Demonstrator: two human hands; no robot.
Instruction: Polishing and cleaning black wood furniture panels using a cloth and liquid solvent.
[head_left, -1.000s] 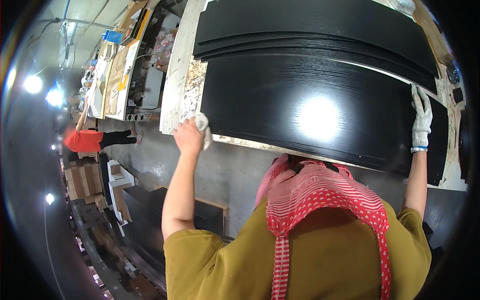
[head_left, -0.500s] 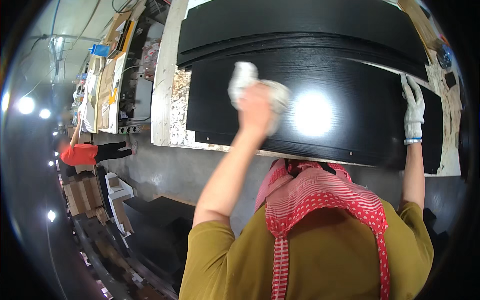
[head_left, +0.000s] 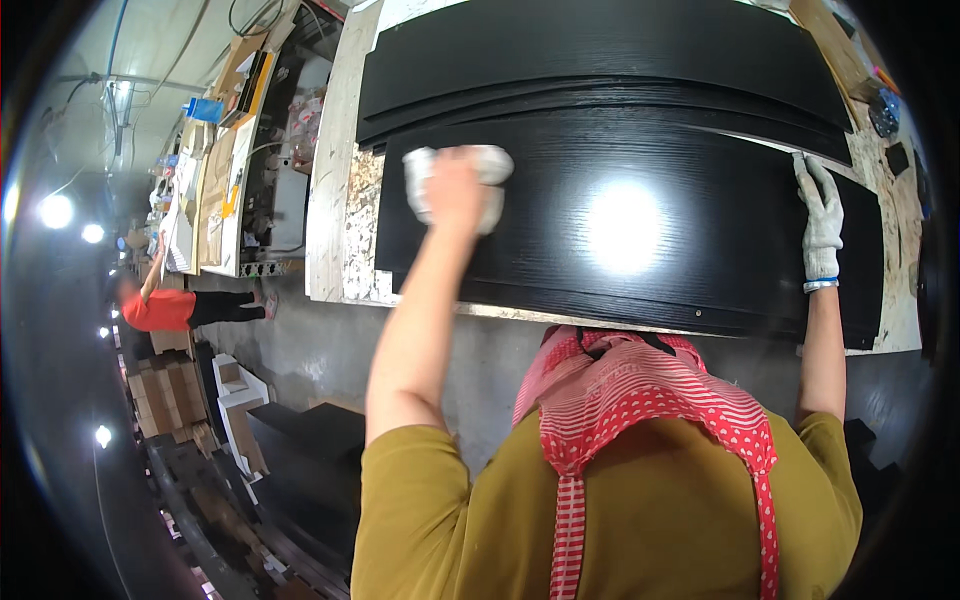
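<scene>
My bare left hand [head_left: 456, 188] is closed over a white cloth [head_left: 494, 166] and presses it on the left part of a long black wood-grain panel [head_left: 560, 200]. Near the panel's right end lies my right hand [head_left: 822, 218] in a white knitted glove, its fingers stretched toward the far edge and nothing in them. A bright lamp reflection shows on the panel between my hands. Just beyond it, more black panels [head_left: 600, 50] are stacked, their edges slightly offset.
The panels lie on a worn, pale worktable [head_left: 328, 220]. Cardboard and tools cover a bench [head_left: 228, 190] at the left, where a person [head_left: 160, 308] in a red top stands. Cartons [head_left: 165, 395] and dark panels [head_left: 310, 440] are behind me on the left.
My left hand has slid the cloth leftward along the panel, toward its left end. My right hand stays in about the same place on the panel.
</scene>
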